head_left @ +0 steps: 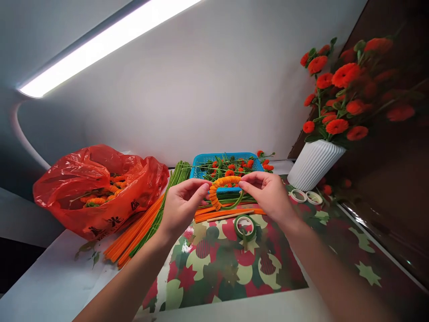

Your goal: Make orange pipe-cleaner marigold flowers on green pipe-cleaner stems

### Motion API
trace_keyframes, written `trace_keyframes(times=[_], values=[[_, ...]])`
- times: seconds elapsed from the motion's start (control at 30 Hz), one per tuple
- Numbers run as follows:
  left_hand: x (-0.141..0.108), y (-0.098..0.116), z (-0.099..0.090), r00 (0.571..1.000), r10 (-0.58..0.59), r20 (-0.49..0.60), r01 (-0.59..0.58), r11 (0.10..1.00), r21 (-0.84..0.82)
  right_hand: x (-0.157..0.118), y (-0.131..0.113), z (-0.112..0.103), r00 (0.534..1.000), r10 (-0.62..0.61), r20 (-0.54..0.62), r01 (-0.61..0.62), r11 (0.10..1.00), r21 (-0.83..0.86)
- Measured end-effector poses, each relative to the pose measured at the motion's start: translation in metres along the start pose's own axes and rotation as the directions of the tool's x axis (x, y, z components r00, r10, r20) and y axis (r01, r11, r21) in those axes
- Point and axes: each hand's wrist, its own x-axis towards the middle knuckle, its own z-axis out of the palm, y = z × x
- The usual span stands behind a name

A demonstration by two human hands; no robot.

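Between my two hands, above the patterned mat, hangs a curved strip of orange looped pipe cleaner whose green stem bends round below it into a ring shape. My left hand pinches its left side between thumb and forefinger. At the upper right end, my right hand pinches it the same way. Just below lies a roll of green floral tape with a loose tail. Behind the ring, orange pipe cleaners and a thin wooden stick lie on the mat.
A blue basket holds orange flowers at the back. Left stand a red plastic bag of orange pieces and bundled green and orange pipe cleaners. A white vase of orange flowers and tape rolls stand right. A lamp hangs above.
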Motion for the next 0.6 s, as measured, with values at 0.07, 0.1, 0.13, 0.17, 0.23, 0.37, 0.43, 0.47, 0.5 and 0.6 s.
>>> trace_keyframes(times=[0.07, 0.1, 0.13, 0.17, 0.23, 0.37, 0.43, 0.47, 0.5, 0.6], values=[[-0.001, 0.000, 0.002, 0.999, -0.031, 0.039, 0.031, 1.000, 0.001, -0.001, 0.000, 0.002, 1.000, -0.012, 0.005, 0.012, 1.000, -0.013], [-0.001, 0.001, 0.003, 0.998, -0.039, 0.052, 0.040, 0.999, -0.009, -0.002, 0.000, 0.003, 1.000, -0.017, 0.013, 0.018, 1.000, -0.011], [-0.002, 0.001, 0.004, 0.998, -0.039, 0.053, 0.041, 0.999, -0.025, -0.003, 0.000, 0.004, 1.000, -0.023, 0.022, 0.023, 1.000, -0.005], [-0.003, 0.001, 0.005, 0.999, -0.031, 0.040, 0.033, 0.998, -0.045, -0.004, 0.000, 0.006, 0.999, -0.029, 0.027, 0.029, 1.000, 0.003], [-0.004, 0.001, 0.007, 1.000, -0.005, -0.010, 0.004, 0.997, -0.080, -0.007, 0.001, 0.010, 0.999, -0.040, 0.017, 0.040, 0.999, 0.010], [-0.007, 0.001, 0.008, 0.999, 0.016, -0.050, -0.021, 0.994, -0.103, -0.012, 0.005, 0.018, 0.993, -0.095, -0.074, 0.097, 0.995, 0.014], [-0.007, 0.001, 0.008, 0.999, 0.020, -0.035, -0.023, 0.996, -0.090, -0.012, 0.007, 0.020, 0.981, -0.164, -0.104, 0.165, 0.986, 0.004], [-0.007, 0.002, 0.007, 0.999, 0.025, -0.027, -0.027, 0.997, -0.079, -0.012, 0.008, 0.020, 0.975, -0.195, -0.106, 0.195, 0.981, -0.012], [-0.007, 0.002, 0.007, 0.999, 0.030, -0.017, -0.031, 0.997, -0.067, -0.011, 0.009, 0.020, 0.971, -0.216, -0.099, 0.214, 0.976, -0.031], [-0.005, 0.003, 0.006, 0.999, 0.045, 0.012, -0.044, 0.998, -0.035, -0.009, 0.011, 0.017, 0.971, -0.229, -0.064, 0.223, 0.971, -0.080]])
